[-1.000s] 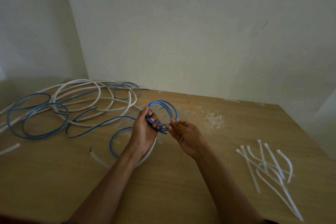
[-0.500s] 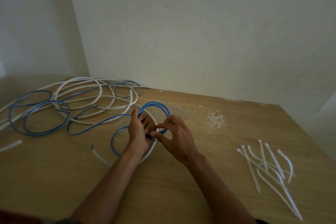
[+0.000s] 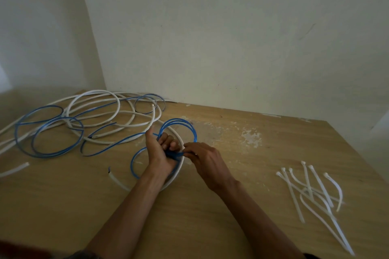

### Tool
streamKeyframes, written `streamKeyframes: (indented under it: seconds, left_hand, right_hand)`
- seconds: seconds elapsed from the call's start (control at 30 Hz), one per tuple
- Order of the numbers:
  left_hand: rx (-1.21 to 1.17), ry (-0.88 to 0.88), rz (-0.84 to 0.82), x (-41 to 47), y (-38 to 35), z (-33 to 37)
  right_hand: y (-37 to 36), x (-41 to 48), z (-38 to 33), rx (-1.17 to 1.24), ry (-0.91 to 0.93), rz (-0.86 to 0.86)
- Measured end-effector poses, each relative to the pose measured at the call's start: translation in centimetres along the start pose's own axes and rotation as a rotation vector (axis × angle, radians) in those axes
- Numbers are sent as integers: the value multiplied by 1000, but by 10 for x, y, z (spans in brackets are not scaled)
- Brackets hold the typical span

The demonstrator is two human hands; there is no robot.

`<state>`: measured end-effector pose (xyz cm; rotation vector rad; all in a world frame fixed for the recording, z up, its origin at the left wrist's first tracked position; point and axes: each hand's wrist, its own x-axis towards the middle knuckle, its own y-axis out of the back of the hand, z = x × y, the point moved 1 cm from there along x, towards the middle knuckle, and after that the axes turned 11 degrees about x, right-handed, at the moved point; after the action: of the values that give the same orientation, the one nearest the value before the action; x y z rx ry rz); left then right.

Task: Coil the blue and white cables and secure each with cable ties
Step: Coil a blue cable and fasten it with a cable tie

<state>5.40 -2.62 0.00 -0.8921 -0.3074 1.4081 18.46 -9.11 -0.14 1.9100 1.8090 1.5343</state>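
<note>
Hands sat closer on the blue cable (image 3: 179, 119) than one second earlier. The left hand (image 3: 160, 153) had its fingers curled more firmly round the gathered strands at the bottom of the small coil. The right hand (image 3: 207, 162) had moved in and was pinching the same strands with its fingertips, just beside the left fingers. The loose cables and the ties lay as before.

The coil stood up from the left hand as a few thin, glossy blue rings, near the middle of the desk (image 3: 200, 227). The remaining length of the blue cable ran from the hand to the left and lay there in wide, flat loops. These loops were tangled with the white cable (image 3: 94, 91), which was thicker, round and matte. One white arc passed under the left wrist.

The cable ties (image 3: 321, 187) were white plastic strips with small square heads, some straight and some bent. They lay crossed in a loose heap on the right side, well apart from both hands.

The desk was light brown wood with pale, scraped patches near the plain wall (image 3: 231, 38).
</note>
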Motion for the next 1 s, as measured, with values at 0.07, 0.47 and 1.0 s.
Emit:
streamKeyframes:
  seconds: [0.07,0.47,1.0]
  left_hand:
    - [-26,14,-21,-1,-1,-1]
    - [155,-39,131,-1,-1,-7]
    - [252,50,-109,6,-9,-18]
  right_hand:
    - [0,-1,-1,1,-12,-11]
    - [-14,-6,-6,-12,-109,-92]
    - [6,-5,20,-35,-175,-87]
